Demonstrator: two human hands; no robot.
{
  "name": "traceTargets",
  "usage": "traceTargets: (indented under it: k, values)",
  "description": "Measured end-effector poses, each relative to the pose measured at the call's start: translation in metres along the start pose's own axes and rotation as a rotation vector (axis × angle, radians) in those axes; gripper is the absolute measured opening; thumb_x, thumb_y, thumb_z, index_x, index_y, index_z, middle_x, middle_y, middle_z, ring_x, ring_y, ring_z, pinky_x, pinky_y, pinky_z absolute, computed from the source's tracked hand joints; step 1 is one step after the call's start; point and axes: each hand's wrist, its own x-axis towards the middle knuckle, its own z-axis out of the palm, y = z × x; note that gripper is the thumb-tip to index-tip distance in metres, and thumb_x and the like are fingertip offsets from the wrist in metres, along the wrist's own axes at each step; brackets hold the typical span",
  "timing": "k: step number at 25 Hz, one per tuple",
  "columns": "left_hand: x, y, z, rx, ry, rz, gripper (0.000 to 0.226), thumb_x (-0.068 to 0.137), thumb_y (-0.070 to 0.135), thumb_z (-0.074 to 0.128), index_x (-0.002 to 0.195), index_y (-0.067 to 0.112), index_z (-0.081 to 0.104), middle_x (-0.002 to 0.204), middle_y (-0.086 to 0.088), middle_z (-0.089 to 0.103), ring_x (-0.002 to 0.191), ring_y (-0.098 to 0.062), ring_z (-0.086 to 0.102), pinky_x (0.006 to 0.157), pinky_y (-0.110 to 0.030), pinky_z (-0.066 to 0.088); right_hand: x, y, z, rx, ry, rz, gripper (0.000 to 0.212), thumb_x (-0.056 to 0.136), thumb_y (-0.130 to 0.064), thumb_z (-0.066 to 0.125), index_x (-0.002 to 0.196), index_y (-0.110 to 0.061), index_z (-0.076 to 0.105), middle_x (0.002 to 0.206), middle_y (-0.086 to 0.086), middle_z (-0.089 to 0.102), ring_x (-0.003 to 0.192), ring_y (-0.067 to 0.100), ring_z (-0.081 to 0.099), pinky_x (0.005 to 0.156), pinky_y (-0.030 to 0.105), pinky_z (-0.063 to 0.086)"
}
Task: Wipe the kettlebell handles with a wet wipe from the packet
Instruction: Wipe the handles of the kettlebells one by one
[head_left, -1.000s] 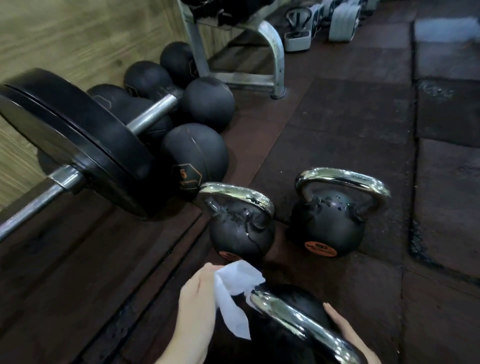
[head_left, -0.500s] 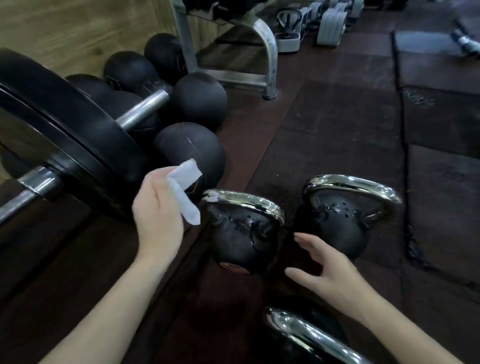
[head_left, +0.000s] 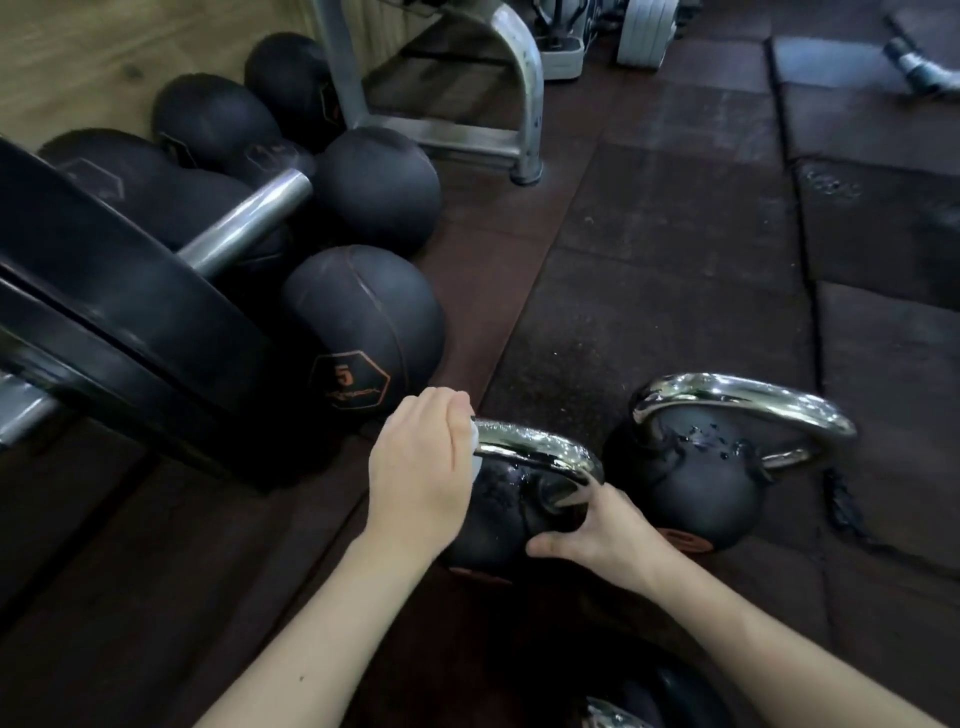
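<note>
Two black kettlebells with chrome handles stand on the floor. My left hand (head_left: 421, 467) is closed around the left end of the near kettlebell's handle (head_left: 535, 447), with a white wet wipe (head_left: 474, 453) mostly hidden under the fingers. My right hand (head_left: 597, 530) rests against the right side of that kettlebell's body (head_left: 498, 519), fingers spread at the base of the handle. The second kettlebell (head_left: 696, 483) stands just to the right, untouched. A third kettlebell's handle (head_left: 608, 714) peeks in at the bottom edge. No wipe packet is in view.
A barbell with large black plates (head_left: 119, 322) lies close on the left. Several black medicine balls (head_left: 363, 322) sit behind it by the wooden wall. A metal rack leg (head_left: 524, 130) stands further back. Dark rubber floor tiles (head_left: 675, 260) stretch to the right.
My left hand came down with the wipe onto the near kettlebell's handle. My right hand moved forward from the third kettlebell and now touches the near kettlebell's body.
</note>
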Motion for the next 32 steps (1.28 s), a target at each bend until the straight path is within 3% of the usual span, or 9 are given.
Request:
traceTargets:
  k: [7,10,13,17,20,22,27,30,32]
  values:
    - [-0.013,0.090,0.051,0.531,-0.231,0.433,0.039,0.100,0.030,0.041,0.070,0.019,0.062,0.066,0.000,0.055,0.065,-0.025,0.052,0.065,-0.038,0.032,0.001,0.003,0.004,-0.039,-0.052,-0.104,0.041,0.087,-0.029,0.078,0.127,-0.024,0.067,0.119,-0.018,0.071,0.111,-0.003,0.059,0.094,0.016,0.042]
    - [-0.008,0.083,0.045,0.481,-0.267,0.505,0.031,0.095,0.030,0.046,0.067,0.023,0.057,0.065,0.001,0.053,0.064,-0.024,0.053,0.065,-0.039,0.036,0.001,0.007,0.004,0.049,-0.002,-0.108,0.046,0.077,-0.042,0.083,0.117,-0.041,0.059,0.106,-0.031,0.064,0.105,-0.016,0.057,0.089,0.009,0.043]
    - [0.003,0.031,0.007,0.484,-0.277,0.290,0.016,0.081,0.026,0.060,0.069,0.026,0.049,0.068,0.001,0.052,0.064,-0.030,0.056,0.061,-0.041,0.041,0.004,0.015,0.008,0.209,-0.022,-0.043,0.119,0.049,-0.057,0.094,0.155,-0.037,0.043,0.142,-0.025,0.060,0.131,-0.009,0.054,0.115,0.018,0.041]
    - [0.004,-0.009,-0.014,-0.149,-0.267,-0.372,0.032,0.101,0.025,0.038,0.079,0.013,0.059,0.073,-0.008,0.070,0.075,-0.034,0.068,0.076,-0.052,0.055,0.003,0.018,0.008,0.255,-0.073,-0.052,0.131,0.050,-0.056,0.096,0.161,-0.047,0.026,0.159,-0.019,0.047,0.146,0.002,0.044,0.125,0.031,0.034]
    - [0.011,0.034,-0.005,0.260,-0.245,-0.197,0.035,0.086,0.020,0.033,0.076,0.011,0.065,0.070,-0.011,0.067,0.067,-0.038,0.065,0.061,-0.045,0.054,0.006,0.018,0.008,0.284,-0.088,-0.046,0.129,0.056,-0.046,0.099,0.162,-0.044,0.025,0.164,-0.020,0.037,0.150,0.002,0.037,0.127,0.029,0.030]
    - [0.013,0.076,0.009,0.606,-0.342,0.108,0.029,0.076,0.022,0.036,0.064,0.016,0.062,0.060,-0.009,0.059,0.056,-0.034,0.059,0.052,-0.039,0.044,0.005,0.014,0.007,0.242,-0.074,-0.064,0.120,0.062,-0.045,0.097,0.162,-0.036,0.031,0.161,-0.024,0.034,0.148,-0.006,0.033,0.126,0.025,0.029]
    - [-0.013,0.099,0.050,0.543,-0.301,0.485,0.033,0.096,0.015,0.036,0.071,0.019,0.058,0.070,0.000,0.050,0.067,-0.026,0.050,0.071,-0.040,0.033,0.007,0.000,0.010,0.179,-0.034,-0.033,0.021,0.092,-0.036,0.067,0.111,-0.028,0.059,0.113,-0.014,0.062,0.103,-0.026,0.052,0.083,-0.002,0.038]
    - [-0.002,0.068,0.012,0.533,-0.300,0.415,0.022,0.090,0.025,0.046,0.072,0.023,0.058,0.072,0.001,0.052,0.069,-0.027,0.052,0.068,-0.045,0.044,0.009,0.014,0.012,0.224,-0.050,-0.060,0.113,0.059,-0.048,0.095,0.157,-0.038,0.039,0.153,-0.023,0.047,0.141,-0.005,0.045,0.117,0.018,0.037]
    - [0.004,0.036,-0.008,0.413,-0.253,0.197,0.027,0.085,0.027,0.040,0.074,0.018,0.063,0.075,-0.004,0.059,0.070,-0.032,0.058,0.067,-0.047,0.050,0.007,0.015,0.009,0.270,-0.100,-0.038,0.131,0.052,-0.048,0.100,0.161,-0.044,0.028,0.160,-0.022,0.043,0.147,0.001,0.041,0.125,0.031,0.033]
